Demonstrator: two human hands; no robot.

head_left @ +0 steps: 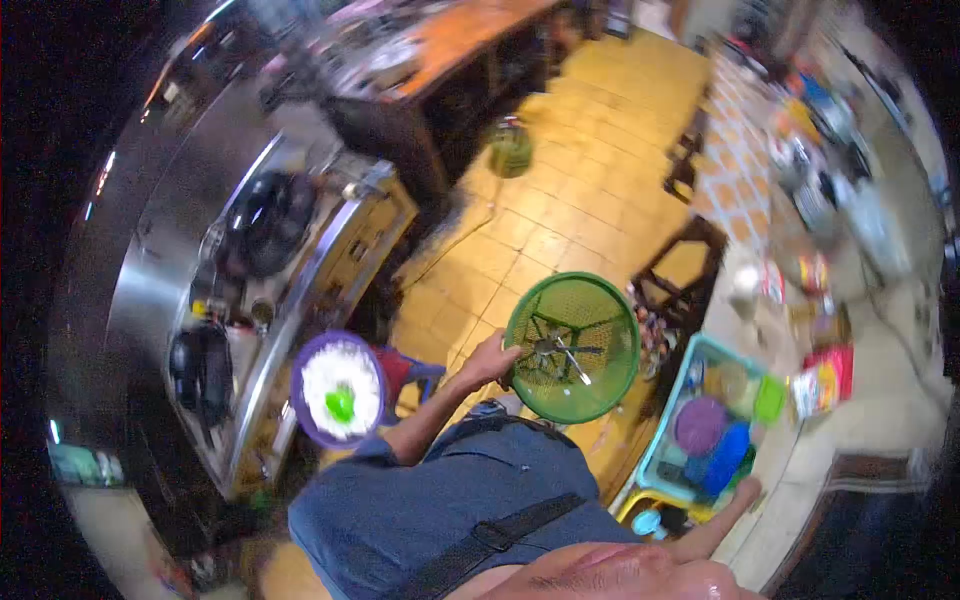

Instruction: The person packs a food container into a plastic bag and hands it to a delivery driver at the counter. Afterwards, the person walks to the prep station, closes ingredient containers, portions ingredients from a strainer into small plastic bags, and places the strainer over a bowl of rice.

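My left hand (493,360) is closed on the rim of a green colander (621,385), holding it out over the tiled floor. Inside the colander lie metal utensils (572,360), too blurred to name exactly. To the right, my right hand (746,492) is beside the lower right corner of a teal basin (665,425); its fingers are blurred. A purple bowl (700,425), a blue piece (727,460) and a light green container (770,399) sit in or at the edge of that basin.
On the left, a purple tub (310,425) of white stuff with a green item stands by a stove (340,245) holding dark pans (270,220). A yellow basket (628,503) sits below the basin. A red and white packet (825,380) lies on the right counter (870,400).
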